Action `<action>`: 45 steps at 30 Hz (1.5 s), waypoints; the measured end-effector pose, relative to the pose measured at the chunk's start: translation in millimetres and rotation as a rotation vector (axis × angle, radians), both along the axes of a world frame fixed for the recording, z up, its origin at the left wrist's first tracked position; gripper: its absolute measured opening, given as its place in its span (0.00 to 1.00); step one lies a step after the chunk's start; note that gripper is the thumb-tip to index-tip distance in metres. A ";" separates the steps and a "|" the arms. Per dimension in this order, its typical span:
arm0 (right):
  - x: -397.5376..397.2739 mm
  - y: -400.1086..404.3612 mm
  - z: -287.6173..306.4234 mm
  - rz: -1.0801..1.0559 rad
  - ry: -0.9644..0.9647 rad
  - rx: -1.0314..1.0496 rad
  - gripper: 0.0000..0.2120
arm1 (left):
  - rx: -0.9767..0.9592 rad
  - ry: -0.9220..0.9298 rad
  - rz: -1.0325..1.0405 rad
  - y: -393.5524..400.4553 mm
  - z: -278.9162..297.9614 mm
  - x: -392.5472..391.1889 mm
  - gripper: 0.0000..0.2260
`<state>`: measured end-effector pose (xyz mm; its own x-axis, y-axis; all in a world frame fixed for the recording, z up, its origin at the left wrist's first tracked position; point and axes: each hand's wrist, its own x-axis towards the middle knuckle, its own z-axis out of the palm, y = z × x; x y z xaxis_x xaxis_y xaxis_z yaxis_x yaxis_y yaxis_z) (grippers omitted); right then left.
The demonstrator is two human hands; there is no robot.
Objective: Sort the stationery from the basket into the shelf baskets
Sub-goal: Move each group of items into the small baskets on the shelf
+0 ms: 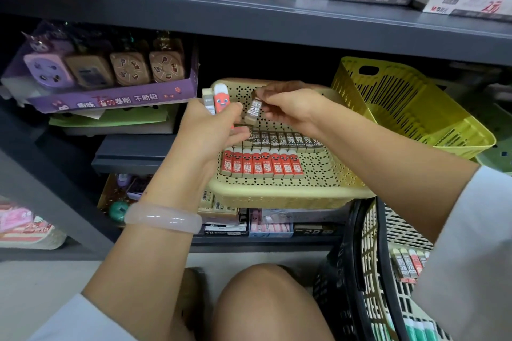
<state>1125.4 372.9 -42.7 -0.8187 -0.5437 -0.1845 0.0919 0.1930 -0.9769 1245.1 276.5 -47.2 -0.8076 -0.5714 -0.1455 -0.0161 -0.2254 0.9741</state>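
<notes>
A cream perforated shelf basket (277, 194) holds a row of brown 2B erasers (288, 141) and, in front of it, a row of red-sleeved erasers (261, 165). My left hand (210, 130) grips a red eraser with a cartoon face (221, 101) and a grey one (208, 101) beside it, upright above the basket's left rim. My right hand (288, 108) pinches a single brown 2B eraser (253, 112) over the basket's back half. At the lower right, the source basket (368, 257) holds more erasers (407, 266), partly hidden by my right sleeve.
A yellow slotted basket (410, 108) leans tilted to the right of the cream one. A purple box of sharpeners (105, 83) stands on the left. Boxed stationery fills the shelf below the basket and the shelf above. My knee (266, 302) is close under my hands.
</notes>
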 end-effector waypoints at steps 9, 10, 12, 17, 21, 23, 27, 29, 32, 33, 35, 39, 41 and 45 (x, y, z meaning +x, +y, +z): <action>-21.2 -24.7 -32.4 -0.081 0.087 0.634 0.15 | 0.047 0.035 0.040 -13.8 3.5 1.8 0.04; -21.3 -26.2 -35.3 -0.087 0.077 0.614 0.16 | 0.053 0.034 0.040 -14.3 3.4 1.4 0.04; -21.5 -27.3 -40.0 -0.092 0.061 0.569 0.17 | 0.067 0.039 0.042 -14.7 2.8 0.5 0.03; -21.9 -16.2 -32.6 -0.106 0.051 0.375 0.16 | 0.078 0.056 0.021 -11.9 1.3 0.1 0.04; -6.5 -8.7 -11.4 -0.003 0.056 0.180 0.12 | 0.105 0.044 -0.037 -8.6 0.2 -0.7 0.05; 4.9 -5.2 1.0 0.172 0.028 0.041 0.08 | 0.089 0.029 -0.079 -5.8 0.0 -1.9 0.06; 19.1 -1.2 15.9 0.351 0.086 -0.015 0.06 | -0.003 -0.030 -0.091 0.8 -4.2 -4.8 0.14; 22.0 0.6 19.2 0.334 0.118 -0.014 0.05 | -0.070 -0.041 -0.089 2.1 -6.9 -6.3 0.15; 22.9 7.6 23.4 0.330 0.149 0.007 0.05 | -0.190 -0.113 -0.099 4.0 -9.6 -8.6 0.25; 22.5 10.4 24.5 0.329 0.172 0.024 0.05 | -0.223 -0.140 -0.103 5.5 -10.9 -9.6 0.28; 22.6 15.5 26.6 0.335 0.229 0.060 0.06 | -0.270 -0.173 -0.110 9.1 -13.1 -11.8 0.31; 23.6 23.7 24.7 0.367 0.201 0.036 0.07 | -0.212 -0.124 -0.089 14.3 -12.8 -16.0 0.24; 23.6 26.5 22.7 0.359 0.144 -0.007 0.06 | -0.152 -0.105 -0.066 16.0 -11.6 -17.7 0.24; 7.0 37.3 20.7 0.168 0.069 -0.033 0.03 | -0.013 -0.071 -0.003 15.8 -9.6 -18.2 0.12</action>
<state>1132.4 410.2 -22.0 -0.7259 -0.6789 -0.1106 -0.0063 0.1672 -0.9859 1226.9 292.3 -56.8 -0.7976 -0.5710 -0.1945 -0.0855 -0.2121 0.9735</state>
